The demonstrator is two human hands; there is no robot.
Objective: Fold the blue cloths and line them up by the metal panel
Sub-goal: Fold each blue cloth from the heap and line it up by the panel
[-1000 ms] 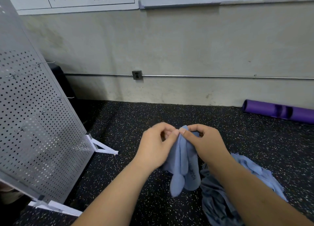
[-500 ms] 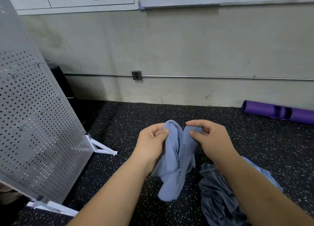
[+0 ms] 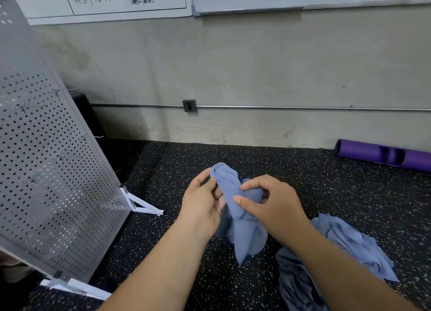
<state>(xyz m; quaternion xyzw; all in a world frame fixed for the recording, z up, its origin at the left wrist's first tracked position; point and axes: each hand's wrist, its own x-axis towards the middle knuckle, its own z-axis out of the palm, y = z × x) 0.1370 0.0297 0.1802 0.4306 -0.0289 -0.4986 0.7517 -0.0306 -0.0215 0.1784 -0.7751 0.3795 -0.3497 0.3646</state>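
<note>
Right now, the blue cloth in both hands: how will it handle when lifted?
Likely floppy: the blue cloth droops below the left hand and right hand pinching it. Probably light, since a pinch alone carries it.

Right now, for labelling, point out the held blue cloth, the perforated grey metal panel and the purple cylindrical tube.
held blue cloth (image 3: 245, 231), head view, hanging lower part.
perforated grey metal panel (image 3: 53, 170), head view, face centre.
purple cylindrical tube (image 3: 363, 153), head view, left half.
</note>
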